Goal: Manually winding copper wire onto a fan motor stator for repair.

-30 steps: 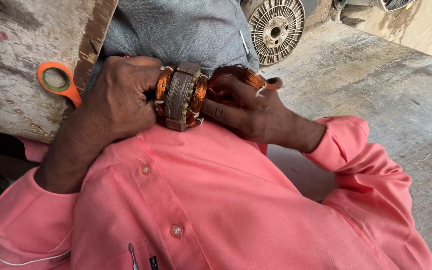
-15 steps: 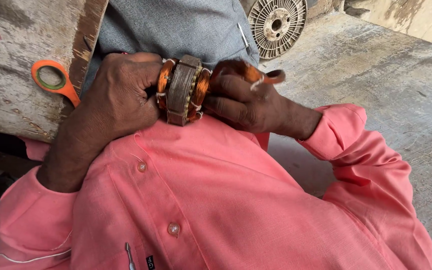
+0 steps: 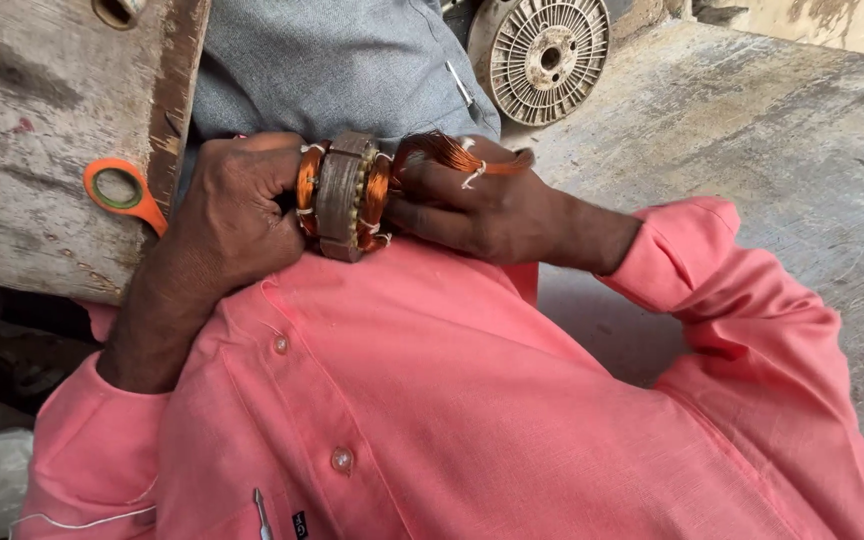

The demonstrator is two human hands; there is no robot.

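I am looking down my own chest, and I am wearing a pink buttoned shirt and grey trousers. I am holding a small motor winding, a ring of grey metal plates with copper wire coils bulging out on both sides and tied with white thread, pressed against my lap just above the shirt hem. My left hand is curling shut around the left side of the ring, fingers wrapped tightly against the copper. My right hand is gripping the right side, fingers closed on the coil, and a loose bundle of copper wire is passing over the back of that hand, bound with a bit of white thread. To my left, a worn wooden desk is standing close beside my left hand, with an orange scissor handle lying at its edge. Beyond my knees, a round ribbed metal motor cover is resting on the concrete floor.
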